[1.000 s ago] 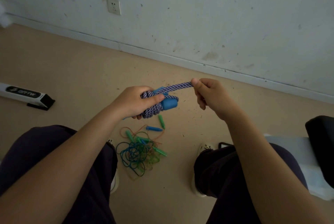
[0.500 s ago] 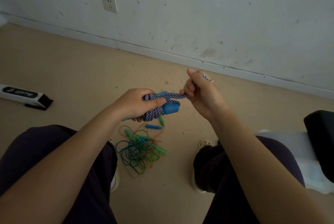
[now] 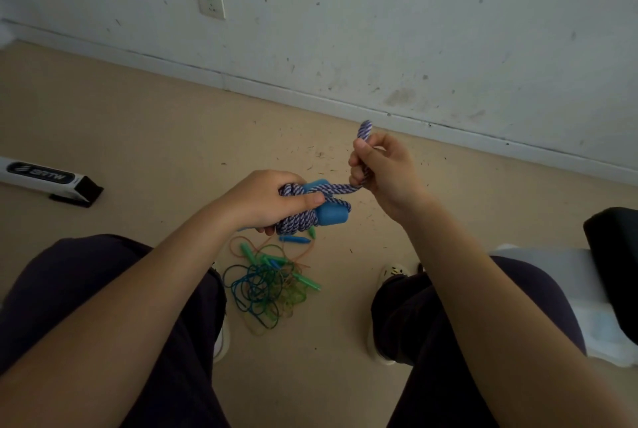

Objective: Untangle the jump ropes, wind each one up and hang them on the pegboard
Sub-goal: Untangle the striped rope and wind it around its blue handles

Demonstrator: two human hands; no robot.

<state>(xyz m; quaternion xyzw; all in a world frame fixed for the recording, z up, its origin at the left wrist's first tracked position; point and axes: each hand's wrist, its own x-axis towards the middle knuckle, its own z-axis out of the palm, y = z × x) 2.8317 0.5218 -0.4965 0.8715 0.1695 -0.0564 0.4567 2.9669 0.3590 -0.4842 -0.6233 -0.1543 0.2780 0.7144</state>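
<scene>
Beige floor (image 3: 138, 123) under a scuffed white wall, with a tangle of thin ropes (image 3: 269, 286) lying near, between the feet. Left hand (image 3: 266, 203) closed round the wound purple-and-white rope bundle (image 3: 297, 220) and its blue handles (image 3: 333, 215); right hand (image 3: 383, 168) fisted on the free tail, pulled up and right. Likely trouble: too slack a pull loosening the coils, or a weak left grip letting the bundle unwind onto the tangle below.

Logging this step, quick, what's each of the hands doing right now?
Left hand: closed around the wound purple rope bundle and its blue handles.
Right hand: closed on the rope's free end.
</scene>
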